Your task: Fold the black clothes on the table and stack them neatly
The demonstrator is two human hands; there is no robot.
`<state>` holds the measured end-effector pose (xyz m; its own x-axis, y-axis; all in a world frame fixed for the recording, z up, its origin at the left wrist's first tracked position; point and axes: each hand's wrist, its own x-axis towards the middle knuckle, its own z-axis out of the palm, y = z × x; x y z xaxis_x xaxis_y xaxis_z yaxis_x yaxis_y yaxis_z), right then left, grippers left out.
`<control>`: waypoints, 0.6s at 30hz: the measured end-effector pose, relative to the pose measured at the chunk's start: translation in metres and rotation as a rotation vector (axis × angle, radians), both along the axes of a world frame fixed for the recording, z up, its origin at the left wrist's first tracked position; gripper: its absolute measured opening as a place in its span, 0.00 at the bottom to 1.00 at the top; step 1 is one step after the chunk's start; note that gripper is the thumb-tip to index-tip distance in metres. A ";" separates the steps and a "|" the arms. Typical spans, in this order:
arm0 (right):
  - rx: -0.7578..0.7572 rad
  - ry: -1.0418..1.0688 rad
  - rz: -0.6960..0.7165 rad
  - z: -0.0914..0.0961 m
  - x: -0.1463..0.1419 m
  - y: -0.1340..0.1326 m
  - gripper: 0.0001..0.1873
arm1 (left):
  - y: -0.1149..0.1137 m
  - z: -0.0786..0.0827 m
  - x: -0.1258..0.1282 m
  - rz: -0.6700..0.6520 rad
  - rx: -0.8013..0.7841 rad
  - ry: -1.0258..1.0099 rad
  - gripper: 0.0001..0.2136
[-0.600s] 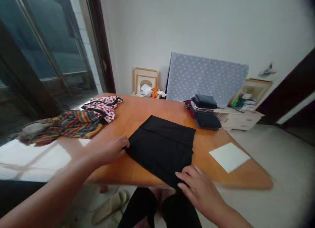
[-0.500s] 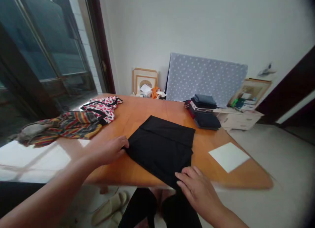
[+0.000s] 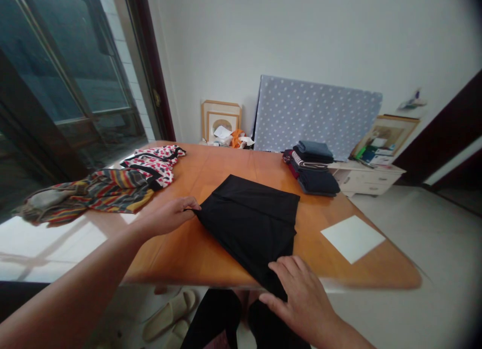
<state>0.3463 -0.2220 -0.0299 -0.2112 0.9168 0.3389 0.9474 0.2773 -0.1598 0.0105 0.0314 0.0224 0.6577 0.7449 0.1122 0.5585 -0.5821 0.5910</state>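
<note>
A black folded cloth (image 3: 248,228) lies diagonally on the orange wooden table (image 3: 211,176), its lower corner reaching past the table's near edge. My left hand (image 3: 167,217) pinches the cloth's left corner between fingers and thumb. My right hand (image 3: 299,301) lies over the lower corner at the table edge, with its thumb and fingers around the fabric. The part of the cloth beneath that hand is hidden.
A striped cloth (image 3: 86,198) and a red-and-white patterned garment (image 3: 152,165) lie at the table's left. Folded dark clothes (image 3: 312,170) stand at the back right, and a white sheet (image 3: 352,238) lies at the right. A glass door (image 3: 71,78) is at left.
My left hand has closed onto the cloth's left corner and drawn it slightly to the left. My right hand has shifted slightly lower at the table edge, and the view has tilted a little.
</note>
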 end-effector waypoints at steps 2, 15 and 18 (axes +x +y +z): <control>-0.014 0.005 -0.027 0.000 -0.002 -0.002 0.24 | 0.003 0.005 0.002 0.022 -0.020 0.015 0.10; -0.095 0.080 -0.012 0.012 -0.001 0.001 0.13 | 0.015 0.016 0.013 0.080 0.018 0.003 0.10; -0.068 0.081 -0.027 0.008 -0.003 0.004 0.08 | 0.013 0.016 0.014 0.101 0.021 0.000 0.11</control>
<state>0.3431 -0.2182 -0.0219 -0.1601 0.9433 0.2907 0.9376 0.2375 -0.2541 0.0240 0.0446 0.0385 0.5792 0.8049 0.1287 0.6150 -0.5352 0.5790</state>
